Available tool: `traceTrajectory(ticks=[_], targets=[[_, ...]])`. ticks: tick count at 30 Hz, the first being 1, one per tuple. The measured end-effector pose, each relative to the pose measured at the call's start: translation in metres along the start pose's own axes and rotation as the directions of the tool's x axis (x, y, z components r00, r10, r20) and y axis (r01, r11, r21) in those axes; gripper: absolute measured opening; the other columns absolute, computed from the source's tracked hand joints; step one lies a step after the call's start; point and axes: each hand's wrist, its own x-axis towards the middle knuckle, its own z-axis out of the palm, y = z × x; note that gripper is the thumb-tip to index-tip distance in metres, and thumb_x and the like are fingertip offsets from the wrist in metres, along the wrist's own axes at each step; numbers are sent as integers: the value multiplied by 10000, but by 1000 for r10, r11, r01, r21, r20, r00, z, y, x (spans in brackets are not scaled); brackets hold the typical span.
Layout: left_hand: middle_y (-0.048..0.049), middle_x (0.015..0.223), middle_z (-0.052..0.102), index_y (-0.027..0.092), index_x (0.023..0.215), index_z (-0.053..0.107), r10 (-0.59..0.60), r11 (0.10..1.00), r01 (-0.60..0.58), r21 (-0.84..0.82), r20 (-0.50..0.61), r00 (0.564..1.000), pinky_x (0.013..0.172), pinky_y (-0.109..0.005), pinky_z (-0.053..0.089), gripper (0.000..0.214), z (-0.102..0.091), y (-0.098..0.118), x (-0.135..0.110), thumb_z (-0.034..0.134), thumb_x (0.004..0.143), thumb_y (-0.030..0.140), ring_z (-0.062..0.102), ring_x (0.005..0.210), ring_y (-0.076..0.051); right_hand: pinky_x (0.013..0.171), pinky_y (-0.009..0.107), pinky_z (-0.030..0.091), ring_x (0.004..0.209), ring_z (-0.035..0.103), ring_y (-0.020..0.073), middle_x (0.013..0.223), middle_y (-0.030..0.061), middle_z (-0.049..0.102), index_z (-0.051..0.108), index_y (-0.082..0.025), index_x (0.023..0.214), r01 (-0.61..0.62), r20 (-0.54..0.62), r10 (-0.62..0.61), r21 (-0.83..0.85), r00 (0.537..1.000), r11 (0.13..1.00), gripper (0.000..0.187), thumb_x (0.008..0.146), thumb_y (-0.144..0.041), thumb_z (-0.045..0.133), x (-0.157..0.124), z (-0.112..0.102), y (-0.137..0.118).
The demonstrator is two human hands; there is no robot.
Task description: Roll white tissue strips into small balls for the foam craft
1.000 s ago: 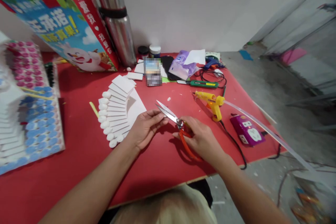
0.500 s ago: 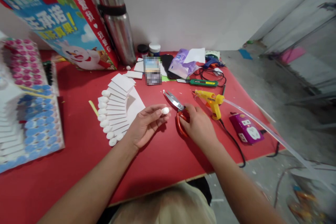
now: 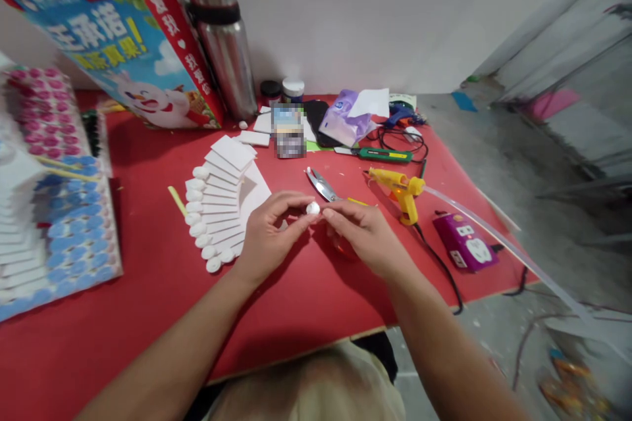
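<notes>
My left hand [image 3: 279, 230] pinches a small white round piece [image 3: 313, 209], like a rolled rosette, between thumb and forefinger. At its right edge, my right hand [image 3: 363, 230] meets it with thumb and forefinger closed together. Under and beyond the right hand lie metal scissors [image 3: 320, 184], their red handles mostly covered. A yellow strip [image 3: 358, 202] shows just behind that hand's knuckles. Left of my hands, several white cards [image 3: 224, 194] are fanned out, with similar white round pieces [image 3: 197, 217] along their outer ends.
A yellow glue gun [image 3: 402, 191] stands right of my hands, near a purple power socket [image 3: 467, 243]. Behind are a green-handled tool [image 3: 385, 155], a purple packet [image 3: 345, 118] and a steel flask [image 3: 222, 46]. Trays of blue and pink rosettes [image 3: 79, 223] sit at left.
My right hand has let go of the scissors, leaving them on the table, and has moved left to the white piece. The left hand still holds that piece.
</notes>
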Motion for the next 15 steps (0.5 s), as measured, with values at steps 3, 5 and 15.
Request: traceTrajectory(ticks=[3,5,15], targets=[[-54,1019,725,227,1058,783,89,993,-92,80,45,995,822,-257,517,179,1,0,-1,736,886,207,660,882,-160,509,239,425,514,483,95,629,-28,538,673,-175,846,-76,106,50,252,993,965,356,937,-518,645,2,8,9],[-48,999,725,233,1094,770,104,988,-108,109,43,994,820,-258,518,215,1,-2,-2,738,883,203,660,855,-158,514,231,442,517,481,88,638,-33,533,662,-175,848,-102,131,59,351,990,931,351,918,-519,678,3,12,15],[-44,952,715,238,1117,756,119,974,-128,185,64,991,824,-285,494,251,1,-8,-2,736,871,189,644,835,-175,491,237,475,509,478,88,631,-37,555,676,-170,868,-177,139,121,521,983,835,317,843,-470,774,4,17,21]])
